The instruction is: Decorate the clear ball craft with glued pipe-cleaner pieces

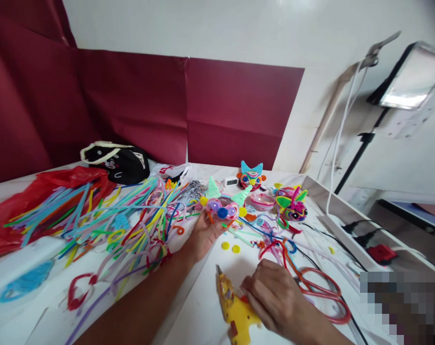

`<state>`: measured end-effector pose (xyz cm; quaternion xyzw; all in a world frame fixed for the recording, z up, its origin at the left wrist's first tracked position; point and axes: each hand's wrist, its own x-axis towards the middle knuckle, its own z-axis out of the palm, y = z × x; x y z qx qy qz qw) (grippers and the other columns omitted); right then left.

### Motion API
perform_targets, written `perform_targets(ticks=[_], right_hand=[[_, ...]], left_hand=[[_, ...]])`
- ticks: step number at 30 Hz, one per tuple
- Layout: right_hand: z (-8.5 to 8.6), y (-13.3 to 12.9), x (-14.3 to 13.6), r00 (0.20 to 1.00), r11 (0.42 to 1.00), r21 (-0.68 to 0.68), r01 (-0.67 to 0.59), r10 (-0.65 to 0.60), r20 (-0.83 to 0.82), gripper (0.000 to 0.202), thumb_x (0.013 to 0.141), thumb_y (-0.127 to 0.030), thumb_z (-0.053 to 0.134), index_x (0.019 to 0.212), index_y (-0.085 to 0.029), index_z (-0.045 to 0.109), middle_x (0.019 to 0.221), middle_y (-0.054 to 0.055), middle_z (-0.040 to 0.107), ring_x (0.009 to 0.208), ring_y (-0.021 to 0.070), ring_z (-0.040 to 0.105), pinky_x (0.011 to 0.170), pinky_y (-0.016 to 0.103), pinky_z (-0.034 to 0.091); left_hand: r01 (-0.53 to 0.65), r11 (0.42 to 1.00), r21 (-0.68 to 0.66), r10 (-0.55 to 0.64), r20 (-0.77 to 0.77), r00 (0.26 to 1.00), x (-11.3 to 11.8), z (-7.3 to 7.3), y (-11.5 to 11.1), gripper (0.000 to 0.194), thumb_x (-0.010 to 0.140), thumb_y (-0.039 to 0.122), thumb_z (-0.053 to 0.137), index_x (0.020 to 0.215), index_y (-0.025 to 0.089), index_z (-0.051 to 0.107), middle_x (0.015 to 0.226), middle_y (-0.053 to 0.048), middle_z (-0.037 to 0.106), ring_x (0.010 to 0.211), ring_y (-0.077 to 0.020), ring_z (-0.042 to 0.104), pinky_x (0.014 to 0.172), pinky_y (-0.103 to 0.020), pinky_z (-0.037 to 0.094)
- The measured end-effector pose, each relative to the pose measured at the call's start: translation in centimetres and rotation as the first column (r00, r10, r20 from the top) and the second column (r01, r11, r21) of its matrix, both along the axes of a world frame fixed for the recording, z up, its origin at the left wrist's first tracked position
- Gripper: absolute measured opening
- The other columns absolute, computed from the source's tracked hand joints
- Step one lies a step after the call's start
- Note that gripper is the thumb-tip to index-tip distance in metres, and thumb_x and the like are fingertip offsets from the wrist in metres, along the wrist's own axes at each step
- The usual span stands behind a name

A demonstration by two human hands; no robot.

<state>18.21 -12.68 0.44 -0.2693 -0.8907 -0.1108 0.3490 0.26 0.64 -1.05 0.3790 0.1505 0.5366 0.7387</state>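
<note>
My left hand (203, 237) is closed round the lower edge of a colourful pipe-cleaner animal face (222, 213). It has pale green ears, purple eyes, a blue nose and yellow balls at the sides, and is held just above the table. My right hand (275, 299) is curled in a fist at the handle of a yellow hot glue gun (229, 302), whose nozzle points away from me. The palm side and part of the handle are hidden. Two yellow buttons (230, 247) lie between the hands. Beside my right wrist are red-handled scissors (325, 292).
Many loose pipe cleaners (138, 215) cover the left side, by a red plastic bag (73, 177). A black pouch (118, 163) and finished animal faces (252, 177) stand at the back. A power strip (357, 244) with cords lines the right edge.
</note>
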Motion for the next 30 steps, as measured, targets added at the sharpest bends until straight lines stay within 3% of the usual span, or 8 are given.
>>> perform_targets(ticks=[10, 30], right_hand=[[0.22, 0.06, -0.16, 1.000, 1.000, 0.031, -0.005, 0.006, -0.015, 0.011, 0.091, -0.006, 0.048, 0.091, -0.014, 0.056, 0.065, 0.003, 0.058, 0.057, 0.0143, 0.044, 0.060, 0.030, 0.035], [0.63, -0.07, -0.43, 1.000, 1.000, 0.024, 0.001, -0.001, -0.018, 0.016, 0.097, -0.009, 0.041, 0.093, -0.016, 0.055, 0.065, 0.001, 0.058, 0.056, 0.0143, 0.047, 0.058, 0.030, 0.037]], left_hand=[[-0.015, 1.000, -0.023, 0.015, 0.028, 0.999, 0.24, 0.11, -0.35, 0.061, 0.063, 0.010, 0.084, 0.112, 0.023, 0.051, 0.124, -0.005, 0.067, 0.118, -0.0289, 0.064, 0.109, -0.051, 0.044], [-0.020, 1.000, 0.003, 0.020, 0.033, 0.999, 0.32, -0.35, -0.23, 0.060, 0.064, 0.011, 0.085, 0.114, 0.025, 0.054, 0.116, -0.003, 0.069, 0.117, -0.0243, 0.063, 0.112, -0.048, 0.040]])
